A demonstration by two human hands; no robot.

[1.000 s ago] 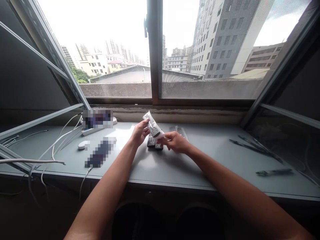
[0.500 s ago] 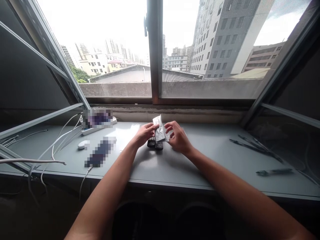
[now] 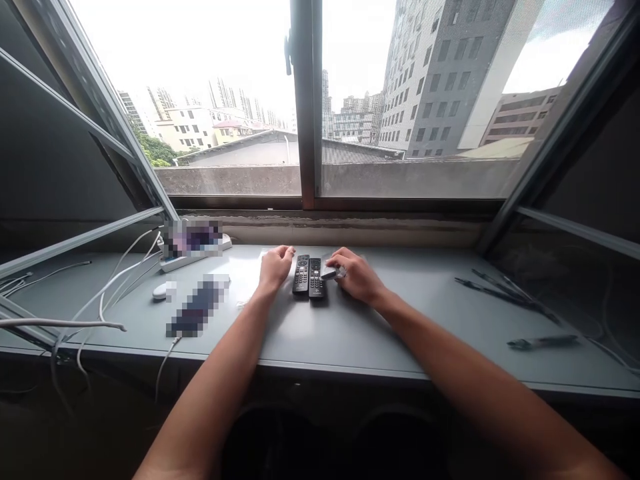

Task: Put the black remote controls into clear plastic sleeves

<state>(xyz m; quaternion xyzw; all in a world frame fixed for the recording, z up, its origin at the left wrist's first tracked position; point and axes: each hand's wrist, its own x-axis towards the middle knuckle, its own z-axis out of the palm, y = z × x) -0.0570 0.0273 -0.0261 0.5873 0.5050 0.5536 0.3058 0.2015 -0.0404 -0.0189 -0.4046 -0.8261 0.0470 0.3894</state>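
Observation:
Two black remote controls with rows of buttons lie side by side on the grey desk, the left remote (image 3: 301, 275) a little farther back than the right remote (image 3: 317, 283). Just left of them is my left hand (image 3: 276, 268), its fingers pressed together; whatever they hold, if anything, is hidden. On the other side my right hand (image 3: 356, 275) grips a plastic-wrapped packet (image 3: 331, 272), dark inside with clear film around it. The packet hangs at the right remote's edge, partly covered by my fingers; I cannot tell whether they touch.
A charging phone (image 3: 195, 310), blurred over, and a white rounded case (image 3: 163, 291) lie at the left. Behind them is a power strip (image 3: 197, 255) with white cables. Black cables (image 3: 500, 293) and a greenish pen-like item (image 3: 543, 342) lie at the right. Metal frames flank the window.
The packet has left my left hand and is now low in my right hand. My left hand has drawn back leftward, uncovering both remotes. The view has shifted slightly.

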